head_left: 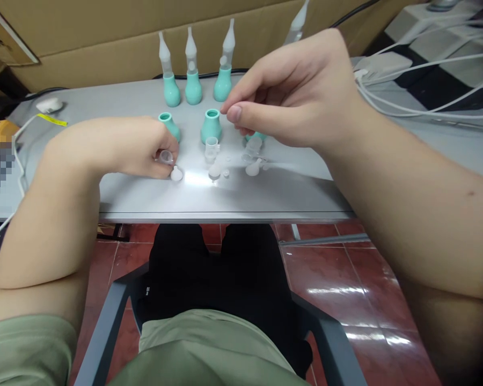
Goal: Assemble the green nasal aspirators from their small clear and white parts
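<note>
My left hand [137, 145] is curled around a small clear plastic cup [166, 157] on the table. By its fingertips lies a white teardrop-shaped piece [177, 173], and an open teal rubber bulb [169, 126] stands just behind. My right hand [290, 96] hovers over the table, thumb and index tips close together; whatever they may pinch is not visible. Near those fingertips stands another open teal bulb [211, 127], with a clear cup [211, 149] in front. A further bulb [256, 136] is mostly hidden below my right hand, beside another clear cup [253, 149].
Along the back stand assembled nasal aspirators [193, 88] with white tips; one tip [298, 21] shows behind my right hand. Small white parts [214, 170] lie near the front edge. Cardboard [116, 43] backs the table. White cables [418, 110] run at right; a white plug [49, 104] lies at left.
</note>
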